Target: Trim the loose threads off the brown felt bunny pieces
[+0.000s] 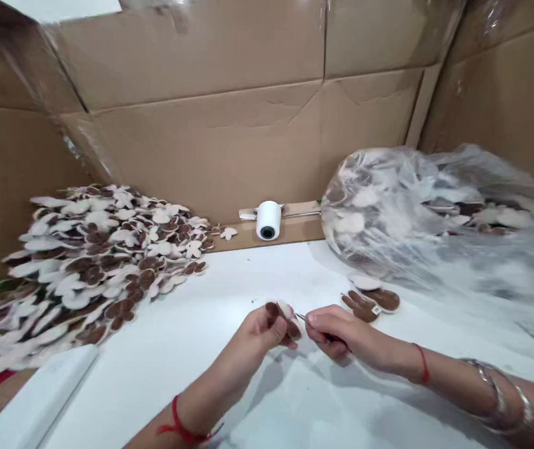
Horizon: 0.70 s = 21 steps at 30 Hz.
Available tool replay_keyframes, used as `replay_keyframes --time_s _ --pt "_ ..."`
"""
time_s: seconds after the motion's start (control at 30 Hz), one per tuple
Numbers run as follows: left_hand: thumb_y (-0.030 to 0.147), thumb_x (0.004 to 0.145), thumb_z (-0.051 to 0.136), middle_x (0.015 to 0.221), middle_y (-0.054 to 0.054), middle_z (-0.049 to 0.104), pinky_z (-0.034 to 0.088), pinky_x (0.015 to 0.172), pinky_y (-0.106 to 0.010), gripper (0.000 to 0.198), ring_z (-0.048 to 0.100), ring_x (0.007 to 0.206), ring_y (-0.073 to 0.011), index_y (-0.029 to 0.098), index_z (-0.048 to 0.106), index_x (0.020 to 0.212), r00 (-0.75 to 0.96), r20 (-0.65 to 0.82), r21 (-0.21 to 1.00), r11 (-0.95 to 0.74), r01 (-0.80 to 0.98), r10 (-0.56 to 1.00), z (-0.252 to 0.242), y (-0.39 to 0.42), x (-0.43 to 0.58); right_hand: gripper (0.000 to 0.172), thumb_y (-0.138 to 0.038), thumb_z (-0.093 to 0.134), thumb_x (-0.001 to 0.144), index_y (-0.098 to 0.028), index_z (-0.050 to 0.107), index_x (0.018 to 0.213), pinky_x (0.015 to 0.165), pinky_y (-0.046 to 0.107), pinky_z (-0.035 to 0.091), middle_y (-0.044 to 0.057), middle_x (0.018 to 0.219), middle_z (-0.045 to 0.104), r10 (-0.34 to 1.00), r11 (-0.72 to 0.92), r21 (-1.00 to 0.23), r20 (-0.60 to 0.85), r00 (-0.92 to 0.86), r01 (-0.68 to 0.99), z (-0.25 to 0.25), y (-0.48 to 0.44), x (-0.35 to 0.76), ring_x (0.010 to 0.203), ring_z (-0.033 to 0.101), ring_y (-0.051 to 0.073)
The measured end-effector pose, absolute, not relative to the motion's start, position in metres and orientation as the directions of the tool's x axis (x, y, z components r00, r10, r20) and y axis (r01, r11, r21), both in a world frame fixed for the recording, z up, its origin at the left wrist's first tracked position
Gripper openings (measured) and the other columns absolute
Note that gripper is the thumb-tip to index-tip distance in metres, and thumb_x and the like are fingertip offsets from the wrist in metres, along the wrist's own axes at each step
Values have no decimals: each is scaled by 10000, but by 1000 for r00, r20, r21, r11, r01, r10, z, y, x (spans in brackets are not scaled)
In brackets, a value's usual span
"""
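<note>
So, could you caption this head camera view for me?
Left hand holds a brown-and-cream cutout, right hand pinches a metal needle, beside a heaped pile of similar cutouts.

A white table (164,324) holds heaped cutouts (93,262) and a plastic bag (402,212).

Free room runs over the white desk (154,337) between the left hand (260,333) and the heap of cutout shapes (93,262). A bulging plastic bag (402,212) blocks the right, and a cardboard wall (192,143) closes the back.
</note>
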<state>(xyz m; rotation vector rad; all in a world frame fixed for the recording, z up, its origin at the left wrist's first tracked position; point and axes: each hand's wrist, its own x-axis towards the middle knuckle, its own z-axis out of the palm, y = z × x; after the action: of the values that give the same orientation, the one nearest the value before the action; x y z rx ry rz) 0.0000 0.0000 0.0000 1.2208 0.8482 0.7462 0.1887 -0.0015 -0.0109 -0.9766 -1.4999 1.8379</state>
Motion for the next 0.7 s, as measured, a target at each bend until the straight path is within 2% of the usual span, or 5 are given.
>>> replay_keyframes --time_s 0.23,0.7 --pt "414 777 566 740 5 584 485 666 -138 273 551 697 -47 150 561 848 509 -128 981 183 -59 851 0 4 4 507 -622 534 732 -163 361 603 418 201 105 -77 477 218 754 -260 -965 -186 -630 -27 -8 -3 187 422 188 35" --pt "472 759 571 743 -5 579 459 662 -143 343 542 694 -52 135 557 824 515 -154 984 180 -1 843 -3 2 2 529 -639 549 725 -155 370 606 436 210 100 -66 535 232 744 -219 -976 -168 -646 1 -10 -3 190 441 206 33"
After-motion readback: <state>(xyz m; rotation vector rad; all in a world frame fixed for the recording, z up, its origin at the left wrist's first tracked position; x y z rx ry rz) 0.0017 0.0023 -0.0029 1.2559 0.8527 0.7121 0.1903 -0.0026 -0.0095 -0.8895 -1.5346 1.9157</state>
